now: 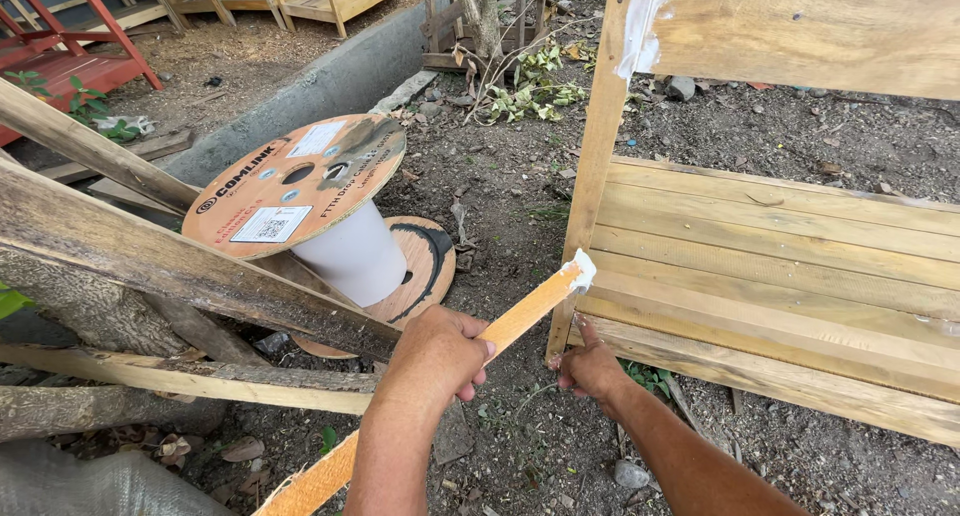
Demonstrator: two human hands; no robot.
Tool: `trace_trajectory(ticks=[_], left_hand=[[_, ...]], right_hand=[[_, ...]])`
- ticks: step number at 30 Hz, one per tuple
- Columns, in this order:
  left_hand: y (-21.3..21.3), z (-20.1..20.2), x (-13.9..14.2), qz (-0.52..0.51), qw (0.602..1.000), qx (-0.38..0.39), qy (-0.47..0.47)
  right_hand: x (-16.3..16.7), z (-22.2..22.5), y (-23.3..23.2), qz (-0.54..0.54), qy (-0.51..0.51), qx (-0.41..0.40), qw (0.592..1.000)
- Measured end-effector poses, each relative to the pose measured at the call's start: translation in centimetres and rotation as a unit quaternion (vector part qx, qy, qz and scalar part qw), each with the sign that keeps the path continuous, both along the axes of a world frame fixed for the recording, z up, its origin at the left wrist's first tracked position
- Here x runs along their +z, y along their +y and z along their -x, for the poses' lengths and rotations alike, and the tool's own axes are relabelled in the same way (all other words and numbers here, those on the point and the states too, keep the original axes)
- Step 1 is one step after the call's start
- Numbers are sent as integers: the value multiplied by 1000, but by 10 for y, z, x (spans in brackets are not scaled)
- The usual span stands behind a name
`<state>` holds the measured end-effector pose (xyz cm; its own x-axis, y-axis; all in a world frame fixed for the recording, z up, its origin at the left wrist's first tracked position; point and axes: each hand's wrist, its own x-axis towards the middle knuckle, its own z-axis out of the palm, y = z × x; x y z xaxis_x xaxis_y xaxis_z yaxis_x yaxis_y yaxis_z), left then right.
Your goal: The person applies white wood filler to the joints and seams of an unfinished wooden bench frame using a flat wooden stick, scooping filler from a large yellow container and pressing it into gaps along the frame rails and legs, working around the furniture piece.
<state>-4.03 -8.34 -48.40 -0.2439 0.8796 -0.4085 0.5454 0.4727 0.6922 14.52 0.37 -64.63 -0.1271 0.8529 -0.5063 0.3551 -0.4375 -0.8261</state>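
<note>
My left hand grips a long narrow wooden slat about halfway along. The slat's far tip carries a blob of white paste and touches the upright post of a wooden bench. My right hand is low by the foot of that post, its index finger pointing up against the wood and nothing in it. The bench has a slatted seat and a backrest plank with a white smear near its top left corner.
An empty cable spool with orange-brown flanges lies tilted on the dirt to the left. Rough planks and logs cross the left side. Red and bare wooden frames stand at the top left behind a concrete kerb.
</note>
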Motion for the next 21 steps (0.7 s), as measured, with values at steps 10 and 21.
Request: trace_trajectory(ticks=[10,21], left_hand=[[4,-7,1,21,1000,-7,7],[5,-10,5,18,1000,-8,-5]], right_hand=[[-9,0,-11,-144,-246,118,951],[-1,-18,0,-88,-140,27,986]])
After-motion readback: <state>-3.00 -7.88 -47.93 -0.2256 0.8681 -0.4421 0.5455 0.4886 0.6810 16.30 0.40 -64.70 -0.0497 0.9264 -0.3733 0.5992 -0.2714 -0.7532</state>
